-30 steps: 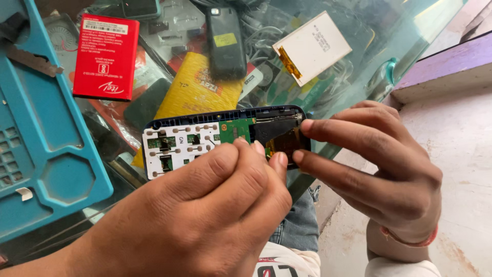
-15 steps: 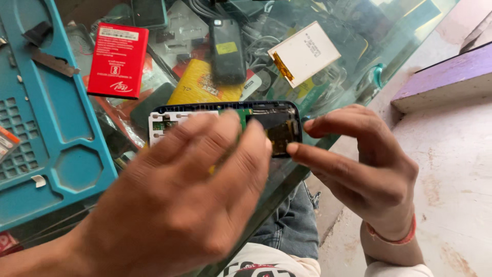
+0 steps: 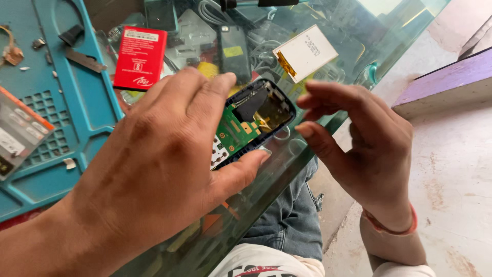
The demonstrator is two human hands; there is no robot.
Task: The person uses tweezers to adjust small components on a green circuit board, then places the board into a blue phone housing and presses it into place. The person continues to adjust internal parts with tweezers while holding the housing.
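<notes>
My left hand (image 3: 164, 169) fills the foreground and grips an opened dark blue phone (image 3: 251, 120) over the glass table, thumb on its lower edge and fingers across its top. The phone's green circuit board, white keypad sheet and dark screen part are exposed. It lies slanted, its screen end pointing up and to the right. My right hand (image 3: 359, 138) hovers just right of that end with fingers spread and curled, holding nothing. Whether a fingertip touches the phone's rim is unclear.
A red battery (image 3: 139, 59), a black phone part (image 3: 234, 51) and a white flat module with a gold strip (image 3: 306, 53) lie on the glass table (image 3: 287, 169). A blue work mat (image 3: 46, 102) with small parts lies at left. A purple-topped ledge (image 3: 446, 82) stands at right.
The phone has turned from level to slanted. My left hand has shifted over its top, and my right hand has come off the phone's right end.
</notes>
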